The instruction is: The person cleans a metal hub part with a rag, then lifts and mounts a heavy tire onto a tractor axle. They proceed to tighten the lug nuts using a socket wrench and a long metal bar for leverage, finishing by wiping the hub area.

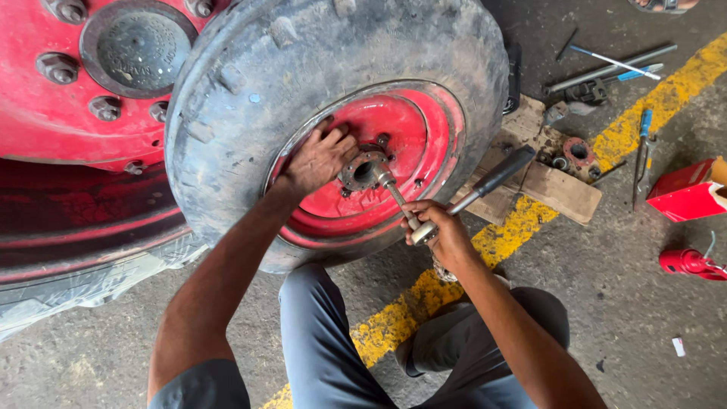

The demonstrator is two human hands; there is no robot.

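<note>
A worn black tyre [250,83] on a red rim [424,129] leans in front of me. My left hand [322,155] rests on the rim, fingers pressed beside the metal hub [362,171] at its centre. My right hand [439,227] grips a long socket wrench [492,178] with a black handle. Its extension bar [395,193] runs up into the hub. My knees in grey trousers are below.
A large red wheel hub with bolts [76,76] fills the top left. A wooden board [553,185] with a bearing and small parts lies right of the tyre. Rods and screwdrivers [613,68], a red box [693,193] and a red can [685,261] sit on the concrete floor.
</note>
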